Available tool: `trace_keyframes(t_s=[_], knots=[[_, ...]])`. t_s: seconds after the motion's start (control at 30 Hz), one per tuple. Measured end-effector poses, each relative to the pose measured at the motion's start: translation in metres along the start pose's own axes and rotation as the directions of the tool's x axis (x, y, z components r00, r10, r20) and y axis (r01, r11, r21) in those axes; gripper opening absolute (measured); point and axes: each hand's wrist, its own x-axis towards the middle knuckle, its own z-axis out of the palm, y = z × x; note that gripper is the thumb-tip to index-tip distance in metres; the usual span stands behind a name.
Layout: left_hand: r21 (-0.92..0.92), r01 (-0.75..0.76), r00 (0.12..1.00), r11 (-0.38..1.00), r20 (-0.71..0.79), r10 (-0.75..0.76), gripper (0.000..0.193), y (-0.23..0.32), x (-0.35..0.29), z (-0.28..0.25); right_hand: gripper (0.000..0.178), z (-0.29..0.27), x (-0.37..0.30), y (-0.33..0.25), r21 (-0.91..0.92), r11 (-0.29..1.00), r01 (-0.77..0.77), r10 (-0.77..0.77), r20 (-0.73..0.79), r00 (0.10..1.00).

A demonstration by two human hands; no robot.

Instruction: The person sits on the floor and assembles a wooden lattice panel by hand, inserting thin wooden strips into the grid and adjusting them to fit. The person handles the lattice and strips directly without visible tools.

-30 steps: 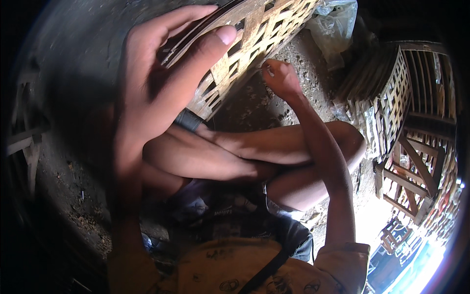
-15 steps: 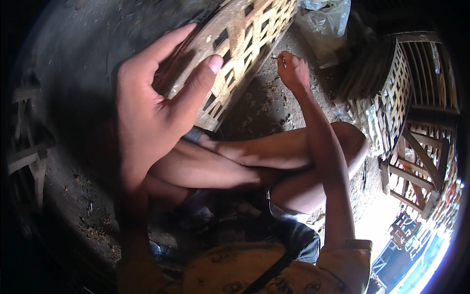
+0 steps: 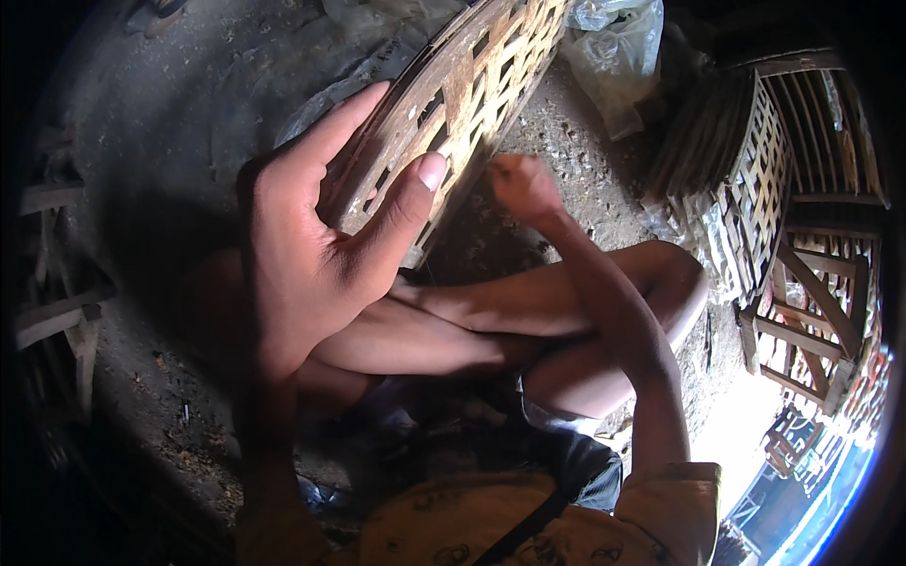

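Note:
A woven bamboo lattice panel [image 3: 464, 102] stands tilted before me, its slatted rim running from upper right to lower left. My left hand [image 3: 307, 241] is closed on its near left edge, thumb on the lattice face and fingers passing behind. The panel's lower end reaches down to my crossed shins. Just right of the panel, my right hand [image 3: 527, 189] is a closed, motion-smeared fist with its fingertips toward the rim; whatever it may hold is too small and blurred to make out.
A clear plastic bag [image 3: 618, 61] lies beyond my right hand. Stacked lattice panels [image 3: 755, 160] lean at the right, beside a wooden frame [image 3: 807, 330]. Wooden legs [image 3: 61, 316] stand at the far left. Small debris is scattered over the rough grey floor [image 3: 189, 104].
My right hand has come leftward and nearer to me, close to the panel's edge. The left hand keeps its hold, and in the picture it and the panel sit slightly lower.

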Motion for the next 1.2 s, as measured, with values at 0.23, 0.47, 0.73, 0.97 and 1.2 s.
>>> trace_keyframes(t_s=[0.23, 0.47, 0.73, 0.97, 1.2], knots=[[0.010, 0.025, 1.000, 1.000, 0.001, -0.025, 0.046, 0.010, 0.001, 0.005, 0.016, -0.009, 0.031, 0.038, 0.327, 0.898, -0.293, 0.371, -0.207, 0.905], [0.010, -0.010, 0.999, 1.000, 0.032, 0.010, 0.047, 0.006, 0.000, 0.003, 0.023, 0.003, 0.019, 0.022, 0.405, 0.883, -0.238, 0.298, -0.091, 0.950], [0.021, -0.012, 0.999, 1.000, 0.038, 0.011, 0.048, 0.008, 0.001, 0.007, 0.027, -0.006, 0.037, 0.049, 0.427, 0.841, -0.333, 0.381, -0.030, 0.924], [0.031, -0.024, 0.998, 0.999, 0.059, 0.022, 0.048, 0.007, -0.001, 0.004, 0.019, -0.029, 0.045, 0.050, 0.321, 0.928, -0.186, 0.173, 0.069, 0.982], [0.082, -0.001, 0.997, 0.997, 0.081, -0.006, 0.052, 0.011, -0.003, 0.004, 0.017, -0.041, 0.048, 0.062, 0.126, 0.984, -0.127, 0.132, -0.033, 0.991]])
